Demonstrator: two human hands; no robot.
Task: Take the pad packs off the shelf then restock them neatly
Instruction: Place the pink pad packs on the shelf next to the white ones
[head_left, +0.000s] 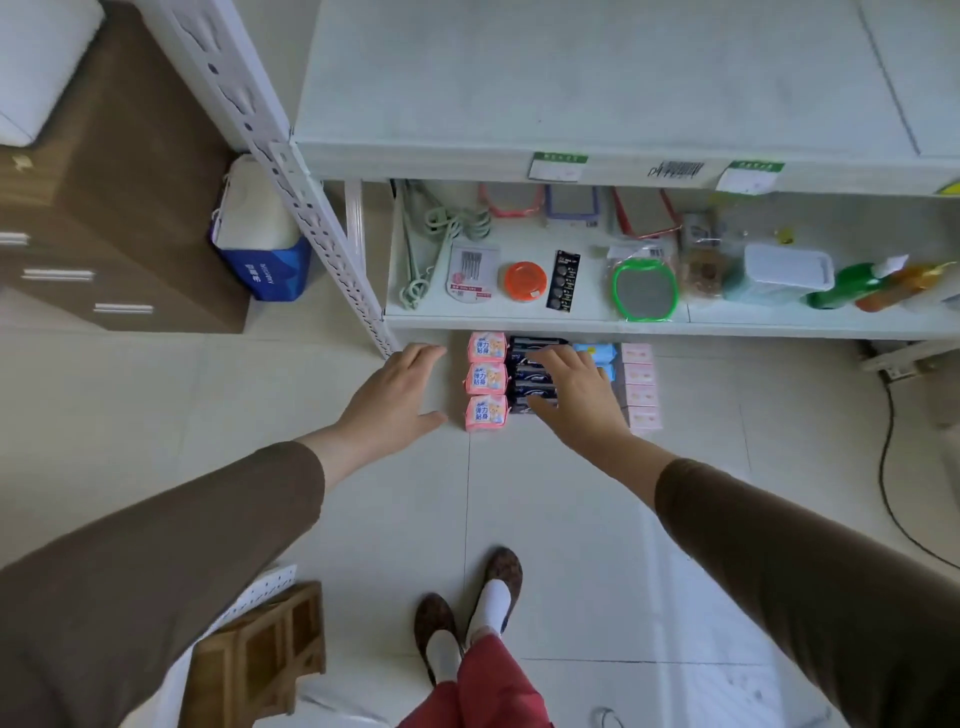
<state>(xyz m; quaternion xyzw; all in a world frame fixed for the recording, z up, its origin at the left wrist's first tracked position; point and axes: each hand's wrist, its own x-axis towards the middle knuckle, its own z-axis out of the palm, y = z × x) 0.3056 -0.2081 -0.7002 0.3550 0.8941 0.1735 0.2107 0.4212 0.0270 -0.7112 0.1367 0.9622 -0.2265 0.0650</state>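
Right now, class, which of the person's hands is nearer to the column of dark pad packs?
Right. The right hand is spread directly over the dark pad packs, covering part of them. The left hand hovers open further left, beyond the pink pad packs.

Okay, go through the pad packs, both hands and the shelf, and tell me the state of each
pink pad packs: three in a row, on the floor
dark pad packs: stacked in a row, under the right hand
left hand: open, empty
right hand: open, over the dark packs
top shelf: bare
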